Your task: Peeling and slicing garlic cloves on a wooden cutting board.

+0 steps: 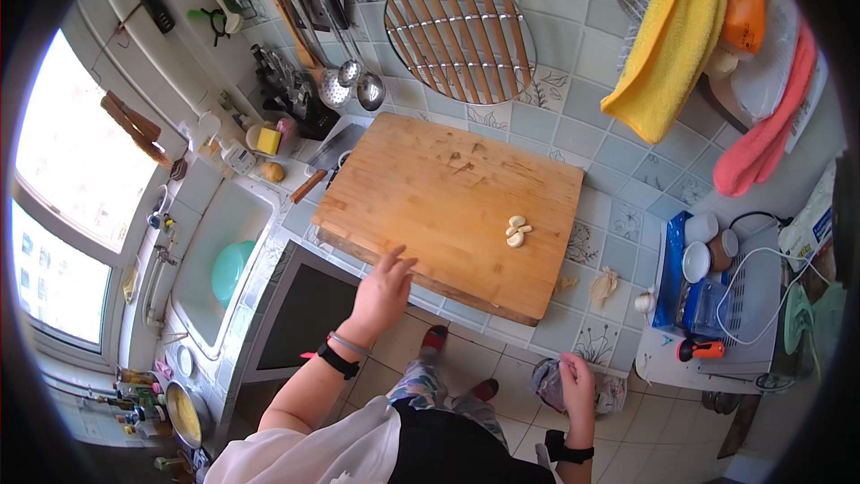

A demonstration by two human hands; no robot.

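Observation:
A thick wooden cutting board (443, 208) lies on the tiled counter before me. Several peeled garlic cloves (516, 232) sit together on its right part. My left hand (384, 289) hovers at the board's near left edge, fingers apart and holding nothing. Off the near right corner, my right hand (576, 380) is raised over the floor beside the counter, its fingers drawn together; whether something small is between them cannot be seen. Garlic skins (603, 287) lie on the tiles right of the board, and a garlic bulb (645, 301) rests farther right.
A knife with a wooden handle (309, 187) lies at the board's left, partly hidden. Beyond are a knife block (312, 111), a potato (272, 171) and the sink (262, 215). Cups (696, 262) and an orange-black peeler-like tool (702, 349) stand or lie at right. A bag (549, 386) is below.

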